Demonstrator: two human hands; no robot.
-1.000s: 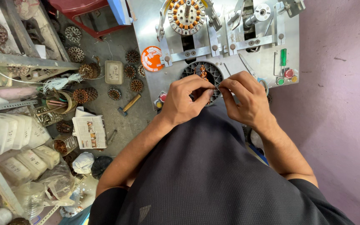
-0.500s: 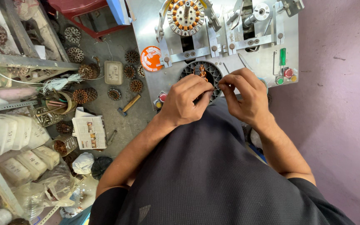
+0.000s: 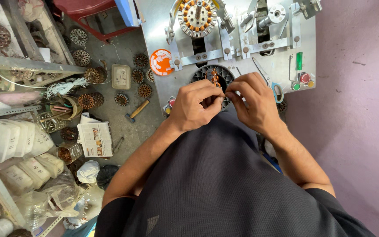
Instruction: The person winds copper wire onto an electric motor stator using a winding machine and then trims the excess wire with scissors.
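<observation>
A round dark stator (image 3: 212,78) with copper windings lies on the grey metal winding machine (image 3: 242,48) in front of me. My left hand (image 3: 194,105) rests over its lower left part, fingers pinched on the windings. My right hand (image 3: 253,101) is beside it on the right, fingertips pinched close to the left hand's, over the same stator. A second wound stator (image 3: 197,17) is mounted on the machine's spindle above. My dark shirt hides the lower part of the machine.
Several wound stators (image 3: 137,77) and a small hammer (image 3: 137,109) lie on the floor to the left. A metal rack (image 3: 18,70) with white packets (image 3: 12,140) stands at far left. Scissors (image 3: 270,83) lie on the machine. A pink wall (image 3: 356,109) is at the right.
Both hands have shifted slightly over the stator; the fingertips have drawn closer together at its centre.
</observation>
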